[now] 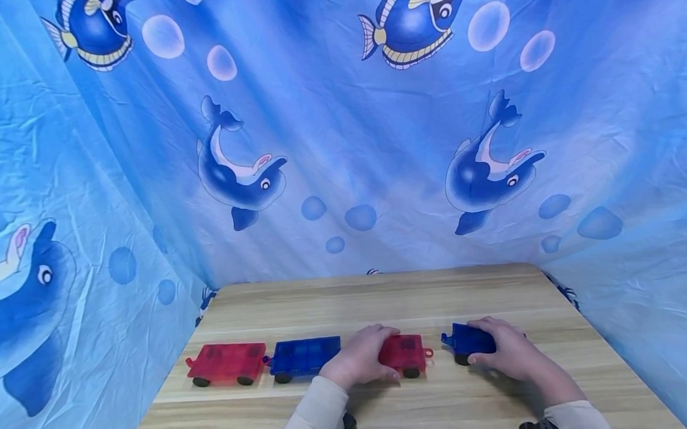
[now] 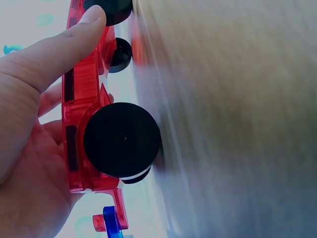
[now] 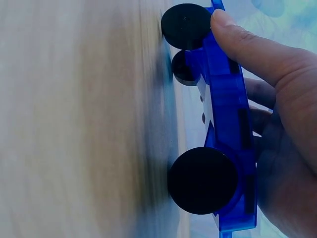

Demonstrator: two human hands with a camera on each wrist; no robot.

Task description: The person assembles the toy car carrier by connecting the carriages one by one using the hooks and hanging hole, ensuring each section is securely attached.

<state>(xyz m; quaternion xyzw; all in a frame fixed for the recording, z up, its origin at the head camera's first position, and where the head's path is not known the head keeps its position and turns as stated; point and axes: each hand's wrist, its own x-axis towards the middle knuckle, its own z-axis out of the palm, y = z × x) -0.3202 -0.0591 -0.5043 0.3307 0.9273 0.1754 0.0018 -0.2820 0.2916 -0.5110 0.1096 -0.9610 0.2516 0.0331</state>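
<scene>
My left hand (image 1: 359, 357) grips a red see-through toy train car (image 1: 406, 352) with black wheels, its thumb on the near side and its fingers across the far side. In the left wrist view, a blue coupling ring (image 2: 111, 222) sits on this car's rear hook. To the right, my right hand (image 1: 510, 349) holds a blue toy train car (image 1: 471, 341) the same way. Its hook (image 1: 446, 339) faces the red car's ring (image 1: 428, 352), with a small gap between them. My palms hide parts of both cars.
Left of my left hand, a second blue car (image 1: 307, 354) and a second red car (image 1: 234, 361) stand in line, joined end to end. All are on a light wooden table (image 1: 377, 297). A blue sea-print curtain (image 1: 340, 143) surrounds its back and sides.
</scene>
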